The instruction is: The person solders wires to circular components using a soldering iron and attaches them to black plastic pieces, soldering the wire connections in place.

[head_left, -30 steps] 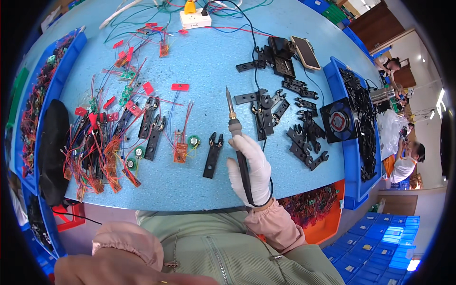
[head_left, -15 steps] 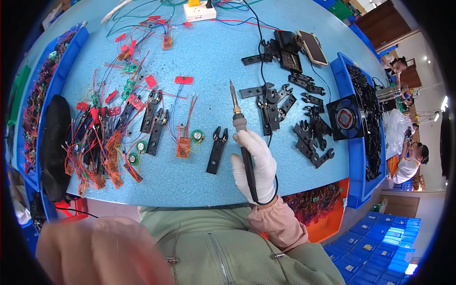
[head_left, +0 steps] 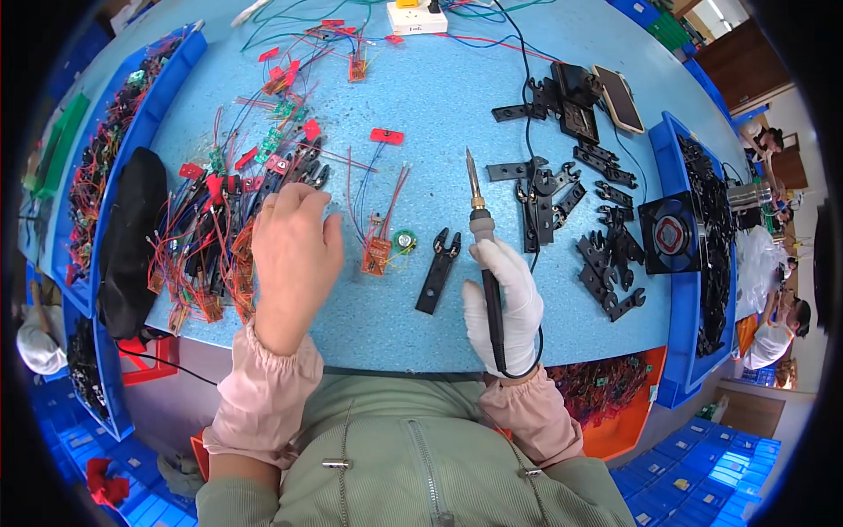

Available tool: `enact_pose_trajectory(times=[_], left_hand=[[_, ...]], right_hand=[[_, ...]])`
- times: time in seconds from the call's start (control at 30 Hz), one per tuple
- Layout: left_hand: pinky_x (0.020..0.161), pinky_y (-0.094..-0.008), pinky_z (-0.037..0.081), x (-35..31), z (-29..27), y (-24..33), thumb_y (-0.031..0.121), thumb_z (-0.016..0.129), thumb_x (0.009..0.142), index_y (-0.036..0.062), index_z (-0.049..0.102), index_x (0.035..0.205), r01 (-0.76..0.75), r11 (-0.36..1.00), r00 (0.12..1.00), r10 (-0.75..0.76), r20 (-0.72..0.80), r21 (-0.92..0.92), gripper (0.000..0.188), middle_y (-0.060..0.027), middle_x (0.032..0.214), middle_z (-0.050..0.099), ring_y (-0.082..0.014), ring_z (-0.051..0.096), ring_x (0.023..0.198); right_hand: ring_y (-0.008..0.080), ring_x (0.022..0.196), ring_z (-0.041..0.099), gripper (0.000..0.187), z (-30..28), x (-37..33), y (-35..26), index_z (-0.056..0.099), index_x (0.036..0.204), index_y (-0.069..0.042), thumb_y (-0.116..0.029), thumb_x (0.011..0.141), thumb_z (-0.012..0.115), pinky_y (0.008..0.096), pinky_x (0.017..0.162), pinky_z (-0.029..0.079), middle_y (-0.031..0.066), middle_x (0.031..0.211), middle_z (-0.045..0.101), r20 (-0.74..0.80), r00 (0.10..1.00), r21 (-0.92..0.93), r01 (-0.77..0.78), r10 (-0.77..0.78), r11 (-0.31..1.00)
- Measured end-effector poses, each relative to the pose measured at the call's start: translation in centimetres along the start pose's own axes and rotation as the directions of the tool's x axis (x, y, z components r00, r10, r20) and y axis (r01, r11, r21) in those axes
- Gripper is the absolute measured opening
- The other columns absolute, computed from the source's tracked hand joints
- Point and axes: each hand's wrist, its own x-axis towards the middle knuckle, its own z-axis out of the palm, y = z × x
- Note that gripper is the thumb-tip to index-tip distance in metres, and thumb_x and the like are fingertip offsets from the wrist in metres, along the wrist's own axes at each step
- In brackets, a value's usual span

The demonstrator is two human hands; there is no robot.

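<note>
My right hand (head_left: 518,312), in a white glove, grips a soldering iron (head_left: 493,325) by its dark handle, tip pointing up and away from me. Just left of it lies a black forked plastic piece (head_left: 436,272). Farther left, a small brown circuit board (head_left: 376,256) has red and blue wires, a green round part (head_left: 405,241) beside it and a red tab (head_left: 386,136) beyond. My bare left hand (head_left: 297,250) is curled down over the right side of a heap of wired boards (head_left: 211,255). Black forked pieces (head_left: 318,169) show past its fingers; its fingertips are hidden.
A blue bin (head_left: 672,176) of black parts and a square fan (head_left: 673,233) stand at right. Loose black pieces (head_left: 615,263) lie near them, with a phone (head_left: 619,98) farther back. At left are a blue tray (head_left: 180,88) of wired parts and a black pouch (head_left: 132,237).
My left hand has come up from the lower left, off the table, onto the heap. My right hand keeps the soldering iron tip-up. The whole view has shifted.
</note>
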Motion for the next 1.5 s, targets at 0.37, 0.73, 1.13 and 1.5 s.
enact_pose_trajectory(times=[0.37, 0.73, 1.13, 1.5], left_hand=[[0.064, -0.0423, 0.051, 3.6, 3.2, -0.5, 0.011, 0.068, 0.081, 0.0012, 0.07, 0.082, 0.144, 0.979, 0.973, -0.167, 0.157, 0.144, 0.01, -0.0135, 0.087, 0.069, -0.0339, 0.062, 0.07], [0.06, -0.0313, 0.045, 3.6, -1.0, 1.8, -0.002, 0.064, 0.085, 0.003, 0.074, 0.089, 0.239, 0.827, 0.965, -0.143, 0.22, -0.509, 0.011, -0.0044, 0.076, 0.065, -0.0174, 0.052, 0.062], [0.072, -0.0266, 0.043, 1.4, -0.8, 4.6, -0.004, 0.069, 0.081, 0.0044, 0.074, 0.094, 0.206, 0.579, 0.951, 0.071, 0.301, -0.789, 0.017, -0.0036, 0.084, 0.067, -0.0166, 0.056, 0.075], [0.081, -0.0301, 0.043, 1.3, -0.9, 6.4, -0.007, 0.067, 0.081, 0.001, 0.069, 0.089, -0.004, 0.758, 0.963, 0.179, 0.203, -0.652, 0.012, -0.0048, 0.094, 0.064, -0.0163, 0.055, 0.084]], right_hand=[[0.027, 0.101, 0.068, 0.054, 0.0, 0.2, -0.5, 0.065, 0.127, -0.003, 0.009, 0.075, 0.068, 0.0344, 0.091, 0.053, 0.0156, 0.125, 0.067, 0.002, 1.0, 0.003, -0.003, 0.003, 1.0], [0.0267, 0.106, 0.066, 0.039, -0.3, 2.1, -2.5, 0.07, 0.119, -0.005, 0.003, 0.081, 0.07, 0.0346, 0.092, 0.051, 0.0161, 0.127, 0.066, -0.033, 0.999, 0.138, -0.027, 0.032, 0.99], [0.0226, 0.097, 0.063, 0.029, 1.0, 5.9, -1.4, 0.072, 0.107, -0.005, 0.004, 0.079, 0.071, 0.0328, 0.088, 0.049, 0.0114, 0.113, 0.066, -0.014, 0.993, 0.268, -0.109, 0.118, 0.957], [0.0205, 0.091, 0.061, 0.024, 0.7, 5.5, -1.1, 0.07, 0.097, -0.005, 0.007, 0.077, 0.071, 0.0307, 0.082, 0.048, 0.0084, 0.107, 0.065, 0.004, 0.998, 0.305, -0.064, 0.065, 0.95]])
